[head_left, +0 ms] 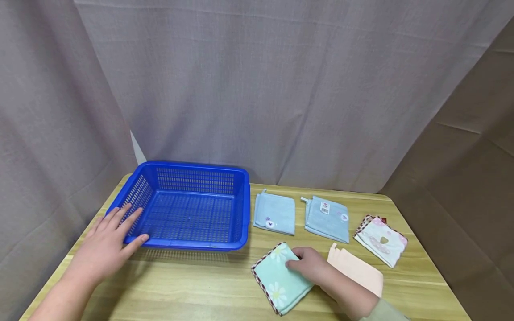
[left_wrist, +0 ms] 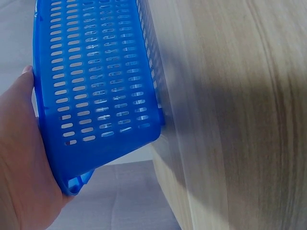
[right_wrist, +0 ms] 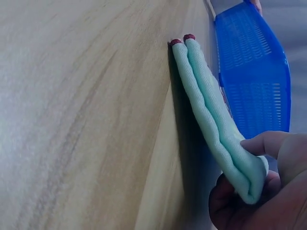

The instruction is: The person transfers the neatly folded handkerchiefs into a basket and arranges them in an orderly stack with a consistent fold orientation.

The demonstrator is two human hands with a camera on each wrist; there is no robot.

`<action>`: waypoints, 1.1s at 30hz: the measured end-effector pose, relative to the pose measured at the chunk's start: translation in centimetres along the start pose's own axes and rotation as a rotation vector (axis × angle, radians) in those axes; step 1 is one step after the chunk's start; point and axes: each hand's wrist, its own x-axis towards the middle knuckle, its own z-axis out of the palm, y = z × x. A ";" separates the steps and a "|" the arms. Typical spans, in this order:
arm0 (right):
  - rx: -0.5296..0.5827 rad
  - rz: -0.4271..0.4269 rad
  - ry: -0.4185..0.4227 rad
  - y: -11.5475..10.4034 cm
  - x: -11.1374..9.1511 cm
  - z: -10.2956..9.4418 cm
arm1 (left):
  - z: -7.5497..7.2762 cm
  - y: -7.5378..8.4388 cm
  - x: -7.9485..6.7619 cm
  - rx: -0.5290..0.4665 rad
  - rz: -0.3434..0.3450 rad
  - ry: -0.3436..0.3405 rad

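A folded mint-green towel (head_left: 277, 278) with white daisies and a checked edge is pinched by my right hand (head_left: 309, 266), thumb on top and fingers beneath. In the right wrist view the towel (right_wrist: 211, 115) appears tilted, its held end off the wood. My left hand (head_left: 108, 243) rests with spread fingers on the near left corner of a blue plastic basket (head_left: 192, 244). From the left wrist view, the hand (left_wrist: 24, 163) lies along the basket's rim, and most of its fingers are hidden. Nothing lies inside the basket.
Two folded light-blue towels (head_left: 281, 214) (head_left: 329, 220) lie right of the basket. A peach towel (head_left: 357, 269) is partly behind my right forearm, and a white patterned towel (head_left: 381, 240) sits farther right. Grey curtain (head_left: 257, 89) stands behind the wooden table (head_left: 192, 290).
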 end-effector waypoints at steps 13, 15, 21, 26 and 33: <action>0.013 -0.059 0.025 0.1 -0.2 -0.1 | 0.0 0.0 0.0 -0.001 0.003 0.000; 0.029 -0.064 0.021 0.1 -0.3 -0.2 | -0.1 0.0 0.0 -0.001 0.002 -0.002; 0.097 -0.073 0.009 -0.3 -0.6 -0.4 | 0.0 -0.1 0.0 0.002 0.002 -0.007; 0.131 -0.055 0.019 -0.5 -0.5 -0.4 | 0.0 -0.1 0.0 0.001 0.004 -0.002; 0.175 -0.052 0.035 -0.4 -0.4 -0.4 | 0.0 0.0 -0.1 0.001 0.005 -0.002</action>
